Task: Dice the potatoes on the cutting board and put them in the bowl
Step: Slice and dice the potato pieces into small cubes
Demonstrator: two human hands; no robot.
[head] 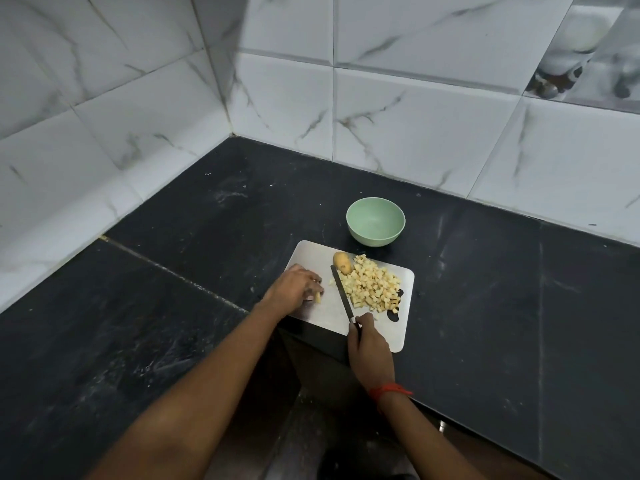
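Our right hand [369, 348] grips a dark knife [341, 292] lying on the pale, round-cornered cutting board [398, 336] at the worktop [173, 323] front edge. Our left hand [296, 287] curls over a potato strip [318, 297] at its left edge. Matte yellow cubes [372, 284] heap on its right half, a smooth whole potato [342, 262] lies at the far edge, and a round mint-green bowl [375, 221] sits just beyond.

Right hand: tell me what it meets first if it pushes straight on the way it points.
Likely the diced potato pile: the right hand points along its knife up the cutting board, with the pile hard against the blade's right. The knife tip would reach the unpeeled potato.
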